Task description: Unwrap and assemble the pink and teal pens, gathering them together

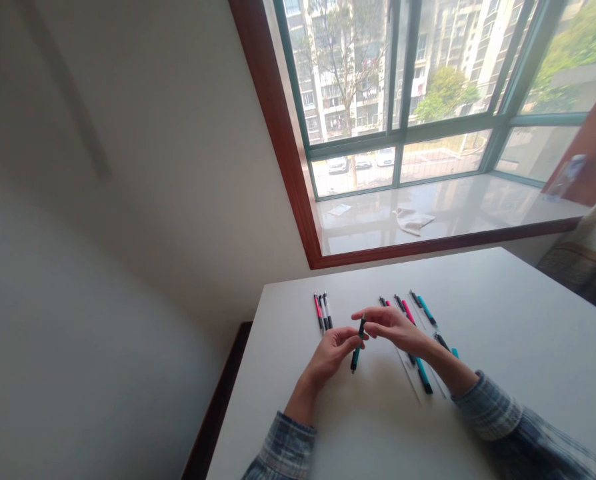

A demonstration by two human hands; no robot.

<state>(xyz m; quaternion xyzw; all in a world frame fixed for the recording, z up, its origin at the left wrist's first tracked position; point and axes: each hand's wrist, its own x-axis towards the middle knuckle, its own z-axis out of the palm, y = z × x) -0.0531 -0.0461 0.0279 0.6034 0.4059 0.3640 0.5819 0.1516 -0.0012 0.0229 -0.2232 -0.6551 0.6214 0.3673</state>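
Observation:
Above the white table (348,427), a teal and black pen (356,357) is held tilted. My left hand (327,357) is closed, with thumb and fingers pinching the pen at its middle. Around the pen's upper end are the thumb and forefinger of my right hand (395,328), seemingly gripping it. Beneath my right hand and forearm lie loose pen parts: a teal barrel (423,377), a pink barrel (408,311), black pieces (441,341) and thin clear refills (411,377). My right hand and forearm partly hide them.
Left of my hands, several pens with pink, white and black barrels (323,311) lie side by side. Another teal barrel (427,311) lies at the far right. Beyond the table's back edge is a window sill (363,230) with a white cloth (414,221). A wall stands left.

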